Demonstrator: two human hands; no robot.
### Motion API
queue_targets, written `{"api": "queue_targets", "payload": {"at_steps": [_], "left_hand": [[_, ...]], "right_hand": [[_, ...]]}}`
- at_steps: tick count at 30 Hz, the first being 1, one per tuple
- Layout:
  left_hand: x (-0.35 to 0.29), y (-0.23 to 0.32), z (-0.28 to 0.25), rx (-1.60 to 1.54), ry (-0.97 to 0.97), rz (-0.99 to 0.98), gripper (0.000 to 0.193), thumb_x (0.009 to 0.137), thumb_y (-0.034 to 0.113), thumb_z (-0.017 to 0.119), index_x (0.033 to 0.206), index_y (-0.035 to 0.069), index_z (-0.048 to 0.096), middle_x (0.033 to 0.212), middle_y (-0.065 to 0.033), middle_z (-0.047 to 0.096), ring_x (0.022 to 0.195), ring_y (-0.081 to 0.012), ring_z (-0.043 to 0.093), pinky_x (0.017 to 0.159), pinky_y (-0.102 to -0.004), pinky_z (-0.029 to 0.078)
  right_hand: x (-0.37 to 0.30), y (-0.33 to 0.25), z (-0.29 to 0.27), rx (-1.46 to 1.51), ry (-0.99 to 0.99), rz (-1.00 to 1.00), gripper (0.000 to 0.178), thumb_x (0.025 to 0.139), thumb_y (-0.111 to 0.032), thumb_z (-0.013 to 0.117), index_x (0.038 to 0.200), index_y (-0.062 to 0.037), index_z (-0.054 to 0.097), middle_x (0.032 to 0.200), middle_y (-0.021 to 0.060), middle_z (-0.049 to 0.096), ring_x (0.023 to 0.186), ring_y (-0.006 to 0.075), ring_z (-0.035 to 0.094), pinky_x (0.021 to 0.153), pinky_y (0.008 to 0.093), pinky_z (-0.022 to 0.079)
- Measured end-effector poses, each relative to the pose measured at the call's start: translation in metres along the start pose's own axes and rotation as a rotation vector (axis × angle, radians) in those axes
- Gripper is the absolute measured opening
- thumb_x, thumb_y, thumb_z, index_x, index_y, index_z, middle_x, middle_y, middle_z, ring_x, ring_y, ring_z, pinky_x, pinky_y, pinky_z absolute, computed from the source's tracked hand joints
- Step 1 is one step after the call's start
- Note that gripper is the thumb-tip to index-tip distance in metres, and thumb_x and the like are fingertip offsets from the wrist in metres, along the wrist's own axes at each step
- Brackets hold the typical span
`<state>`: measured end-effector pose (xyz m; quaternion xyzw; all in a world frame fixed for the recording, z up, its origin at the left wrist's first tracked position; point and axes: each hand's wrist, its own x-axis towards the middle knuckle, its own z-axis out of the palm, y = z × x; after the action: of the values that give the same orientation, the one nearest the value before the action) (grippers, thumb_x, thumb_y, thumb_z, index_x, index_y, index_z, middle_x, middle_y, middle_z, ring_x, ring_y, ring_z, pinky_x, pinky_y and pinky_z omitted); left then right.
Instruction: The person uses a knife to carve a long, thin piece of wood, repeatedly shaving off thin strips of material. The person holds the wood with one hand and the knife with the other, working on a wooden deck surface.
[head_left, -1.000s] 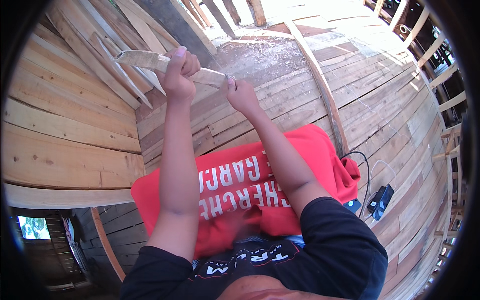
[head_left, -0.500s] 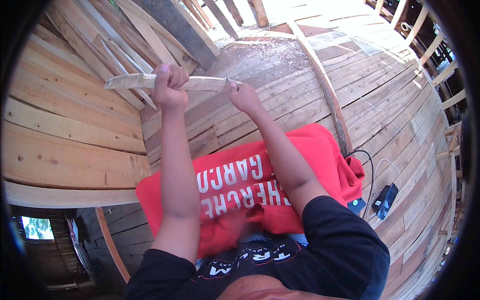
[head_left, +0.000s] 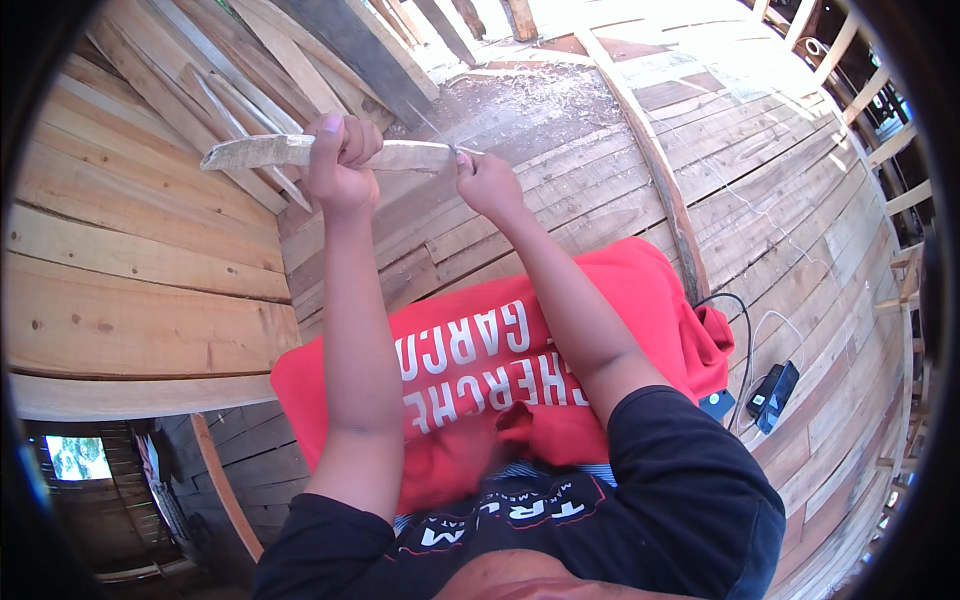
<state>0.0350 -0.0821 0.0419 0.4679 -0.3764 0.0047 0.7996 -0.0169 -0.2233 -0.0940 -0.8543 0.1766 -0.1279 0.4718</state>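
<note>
Large white capital letters [head_left: 463,343] stand in two rows on the red cloth [head_left: 655,290], legible, upside down to the camera and partly covered. The black T-shirt [head_left: 690,480] bears a white chest print [head_left: 525,512], also inverted, with smaller lettering alongside. The black device [head_left: 773,397] on the floor carries a pale mark, too small to read.

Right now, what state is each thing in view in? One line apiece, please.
Wooden piece: slightly curved, held up.
Left hand: closed around it.
Right hand: closed, at the wood's right end; anything gripped is unclear.
Red cloth: draped, creased at right.
Shavings: scattered on the floor.
Black device: lying on the floor.
Black cable: loosely curved.
</note>
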Motion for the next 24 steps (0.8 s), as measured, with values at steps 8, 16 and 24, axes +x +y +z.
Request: {"api": "queue_targets", "payload": {"at_steps": [8, 16, 24], "left_hand": [[0.003, 0.003, 0.010, -0.005, -0.035, -0.005, 0.044, 0.090, 0.019, 0.050, 0.056, 0.014, 0.023, 0.050, 0.0022, 0.021, 0.047, -0.0110, 0.017, 0.049, -0.0309, 0.020], [0.013, -0.001, 0.019, 0.006, 0.016, -0.001, 0.044, 0.089, 0.020, 0.051, 0.057, 0.015, 0.022, 0.050, 0.0028, 0.020, 0.047, -0.0105, 0.016, 0.049, -0.0297, 0.019], [0.007, -0.002, 0.014, 0.023, -0.017, 0.013, 0.045, 0.090, 0.020, 0.051, 0.056, 0.015, 0.022, 0.050, 0.0026, 0.020, 0.046, -0.0104, 0.017, 0.048, -0.0304, 0.019]], "right_hand": [[0.027, 0.067, 0.021, -0.021, 0.005, 0.276, 0.048, 0.098, -0.038, 0.044, 0.099, 0.0027, 0.069, 0.092, 0.0294, 0.067, 0.096, 0.0460, 0.064, 0.086, 0.0496, 0.050], [0.014, 0.028, 0.014, 0.181, 0.086, -0.048, 0.047, 0.098, -0.036, 0.045, 0.088, 0.0036, 0.067, 0.081, 0.0296, 0.064, 0.083, 0.0488, 0.062, 0.078, 0.0524, 0.048], [0.013, 0.011, 0.012, 0.176, 0.122, -0.008, 0.047, 0.099, -0.035, 0.044, 0.088, 0.0039, 0.068, 0.083, 0.0296, 0.065, 0.085, 0.0468, 0.064, 0.078, 0.0525, 0.048]]}}
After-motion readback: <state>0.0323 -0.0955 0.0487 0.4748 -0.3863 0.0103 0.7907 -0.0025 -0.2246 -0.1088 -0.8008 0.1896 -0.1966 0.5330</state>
